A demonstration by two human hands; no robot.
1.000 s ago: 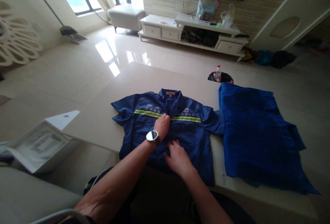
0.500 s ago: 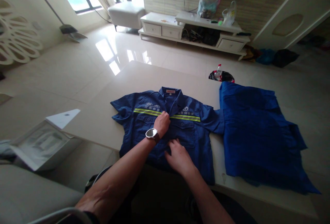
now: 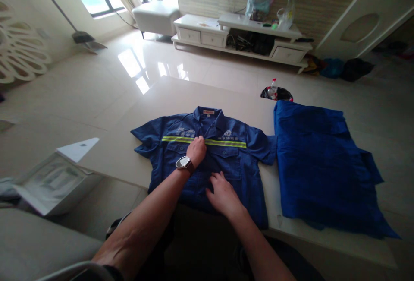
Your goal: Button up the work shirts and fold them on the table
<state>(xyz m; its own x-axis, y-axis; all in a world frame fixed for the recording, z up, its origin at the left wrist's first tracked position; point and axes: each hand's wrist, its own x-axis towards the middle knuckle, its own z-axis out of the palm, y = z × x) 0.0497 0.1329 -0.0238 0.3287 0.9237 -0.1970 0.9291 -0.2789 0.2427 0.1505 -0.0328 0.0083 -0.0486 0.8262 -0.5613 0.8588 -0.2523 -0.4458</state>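
Observation:
A dark blue short-sleeved work shirt (image 3: 223,160) lies front up on the table, its collar away from me and a yellow-green reflective stripe across the chest. My left hand (image 3: 196,150), with a watch (image 3: 183,162) on the wrist, is closed on the shirt's front edge at the stripe, below the collar. Lower down, my right hand (image 3: 223,192) rests on the shirt front with its fingers stretched out. The shirt's hem is partly hidden behind my forearms.
Folded brighter blue cloth (image 3: 320,164) lies on the pale table (image 3: 207,91), right of the shirt. A white box (image 3: 51,181) stands at the left. Beyond the table are a bin (image 3: 284,94) with bottles and a low white TV cabinet (image 3: 213,39).
My left hand has moved slightly left, and the shirt's upper part and collar have shifted left with it. The right sleeve has drawn away from the folded cloth. My right hand stays nearly in place.

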